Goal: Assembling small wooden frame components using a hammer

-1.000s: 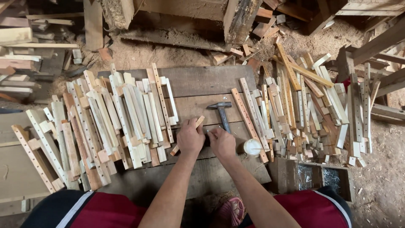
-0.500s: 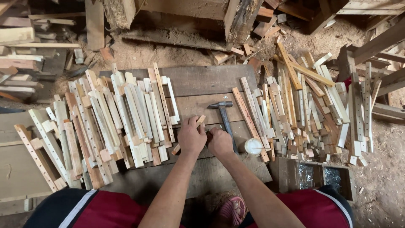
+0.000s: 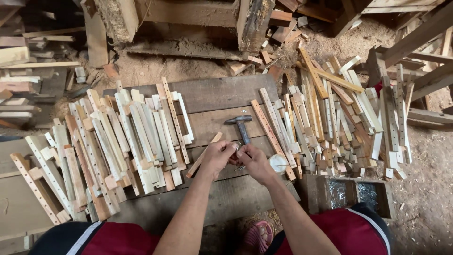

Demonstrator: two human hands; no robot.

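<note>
A: What were the hands busy with?

B: Both met over the table [image 3: 222, 94]; the left hand [image 3: 218, 158] and the right hand [image 3: 254, 160] had their fingertips pressed together on something small, and a few thin nails [image 3: 239, 167] showed just below them; whether each grip pinched a nail or a bit of wood, I could not tell.

A: So which step did it look like?

B: I judged it as picking out or setting a nail; a next move would call for a steady pinch and a free hand for the hammer [image 3: 241, 126], which lay just beyond the fingers, head away from the person, untouched.

A: And the wood?

B: 1 thin strip [image 3: 204, 155] lay slanted beside the left hand, pale and plain; a drilled slat [image 3: 272, 137] lay right of the hammer; a small white round lid [image 3: 277, 163] sat near the right hand.

A: Farther out?

B: 2 heaps; the left pile of strips [image 3: 118, 146] and the right pile of slats [image 3: 339, 123]; a wooden box of nails [image 3: 349, 193] stood at the near right.
</note>
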